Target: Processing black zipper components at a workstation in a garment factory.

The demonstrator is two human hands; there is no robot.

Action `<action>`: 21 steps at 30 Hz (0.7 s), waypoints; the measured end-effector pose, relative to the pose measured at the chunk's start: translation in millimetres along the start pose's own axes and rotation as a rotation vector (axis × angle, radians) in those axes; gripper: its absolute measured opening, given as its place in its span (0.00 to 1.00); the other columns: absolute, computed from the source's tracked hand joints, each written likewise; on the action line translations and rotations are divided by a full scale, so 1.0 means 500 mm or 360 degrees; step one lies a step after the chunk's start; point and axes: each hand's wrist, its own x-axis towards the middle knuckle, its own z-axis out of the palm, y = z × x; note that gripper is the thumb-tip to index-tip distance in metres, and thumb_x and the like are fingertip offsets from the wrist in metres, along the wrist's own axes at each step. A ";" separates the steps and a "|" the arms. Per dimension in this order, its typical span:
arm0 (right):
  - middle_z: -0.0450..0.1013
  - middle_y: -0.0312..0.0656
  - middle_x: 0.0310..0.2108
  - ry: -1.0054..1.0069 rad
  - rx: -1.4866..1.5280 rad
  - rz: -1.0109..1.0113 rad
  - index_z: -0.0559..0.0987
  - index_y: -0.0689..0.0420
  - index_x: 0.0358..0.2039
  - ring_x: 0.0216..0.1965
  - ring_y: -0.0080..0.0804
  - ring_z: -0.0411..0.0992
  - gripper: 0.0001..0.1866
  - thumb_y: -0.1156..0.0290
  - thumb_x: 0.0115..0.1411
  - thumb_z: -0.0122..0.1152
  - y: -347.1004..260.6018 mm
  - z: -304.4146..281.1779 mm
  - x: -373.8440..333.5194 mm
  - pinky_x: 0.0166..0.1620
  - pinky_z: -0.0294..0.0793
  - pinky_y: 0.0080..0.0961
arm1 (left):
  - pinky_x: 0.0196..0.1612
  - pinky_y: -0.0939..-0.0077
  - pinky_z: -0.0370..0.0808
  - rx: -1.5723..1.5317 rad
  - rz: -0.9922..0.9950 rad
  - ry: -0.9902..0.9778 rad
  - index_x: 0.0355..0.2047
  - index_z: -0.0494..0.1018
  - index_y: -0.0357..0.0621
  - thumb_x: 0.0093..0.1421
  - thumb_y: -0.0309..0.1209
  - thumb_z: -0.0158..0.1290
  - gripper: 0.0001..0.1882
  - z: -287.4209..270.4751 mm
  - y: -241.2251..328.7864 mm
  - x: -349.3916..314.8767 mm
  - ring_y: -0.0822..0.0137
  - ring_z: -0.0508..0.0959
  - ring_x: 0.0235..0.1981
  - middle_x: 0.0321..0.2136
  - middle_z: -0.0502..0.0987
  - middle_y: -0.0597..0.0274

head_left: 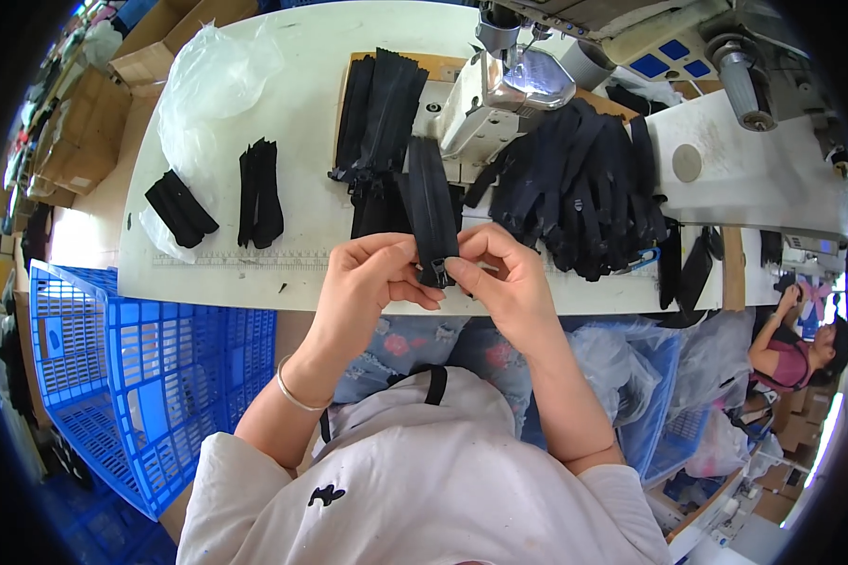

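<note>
Pinching one zip [429, 193] near its slider [439, 271]: what could slip

My left hand [363, 268] grips the zip's left edge between thumb and fingers; my right hand [504, 278] pinches the other side, thumb tip beside the slider. The zip is held between them at the near edge of the bench [301, 85], its long part reaching away toward the machine [499, 104].

Both pinches sit at this near end, so a turn of my wrists could twist the far length. A sideways push from my right thumb could skew the slider or run it along the teeth. If both grips eased, the zip could fall past the edge onto my jeans [396, 347].

Just behind lies a stack [386, 104] of black zips. I cannot tell whether mine touches it; if it does, pulling back could snag and drag others. To the right, a tangled heap [575, 179] could spill if my right arm caught it, as loose strips [697, 268] already hang over the edge. Two bundles [260, 193] on the left lie well apart from my hands, so I judge them safer.
</note>
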 end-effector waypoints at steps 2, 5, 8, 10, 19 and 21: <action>0.71 0.31 0.25 -0.0055 0.0076 0.0112 0.75 0.60 0.28 0.27 0.16 0.69 0.07 0.71 0.56 0.64 -0.014 0.001 -0.002 0.31 0.68 0.17 | 0.26 0.80 0.78 -0.0168 -0.0061 -0.0051 0.30 0.74 0.29 0.60 0.29 0.55 0.11 0.008 0.013 -0.002 0.70 0.79 0.23 0.24 0.77 0.57; 0.71 0.31 0.24 -0.0130 0.0158 0.0224 0.74 0.60 0.28 0.25 0.16 0.70 0.08 0.71 0.57 0.63 -0.020 -0.002 -0.001 0.27 0.69 0.15 | 0.24 0.81 0.77 0.0349 0.0041 0.0082 0.26 0.74 0.31 0.59 0.30 0.56 0.11 0.014 0.005 0.002 0.72 0.78 0.21 0.21 0.75 0.61; 0.71 0.33 0.24 -0.0163 0.0246 0.0244 0.73 0.61 0.28 0.24 0.16 0.72 0.08 0.71 0.58 0.62 -0.024 -0.008 0.004 0.25 0.70 0.15 | 0.23 0.83 0.76 0.0468 0.0056 0.0058 0.22 0.73 0.33 0.59 0.30 0.56 0.13 0.017 0.007 0.011 0.74 0.77 0.19 0.18 0.73 0.65; 0.72 0.34 0.24 -0.0174 0.0330 0.0261 0.73 0.61 0.27 0.25 0.17 0.72 0.09 0.70 0.58 0.62 -0.027 -0.009 0.004 0.26 0.71 0.15 | 0.22 0.84 0.75 0.0437 0.0047 0.0055 0.21 0.73 0.33 0.59 0.30 0.56 0.13 0.020 0.011 0.011 0.74 0.77 0.19 0.17 0.73 0.64; 0.76 0.40 0.22 -0.0221 0.0211 0.0457 0.78 0.67 0.31 0.22 0.21 0.75 0.11 0.69 0.59 0.61 -0.047 -0.020 0.005 0.28 0.76 0.17 | 0.23 0.85 0.74 0.0473 0.0143 0.0097 0.24 0.75 0.32 0.59 0.28 0.56 0.10 0.029 0.005 0.006 0.77 0.75 0.19 0.18 0.76 0.63; 0.76 0.40 0.22 -0.0236 0.0206 0.0471 0.79 0.67 0.31 0.24 0.22 0.76 0.11 0.69 0.59 0.61 -0.048 -0.021 0.005 0.30 0.78 0.18 | 0.23 0.85 0.74 0.0498 0.0159 0.0091 0.25 0.75 0.31 0.59 0.28 0.56 0.10 0.031 0.004 0.005 0.78 0.75 0.19 0.19 0.76 0.62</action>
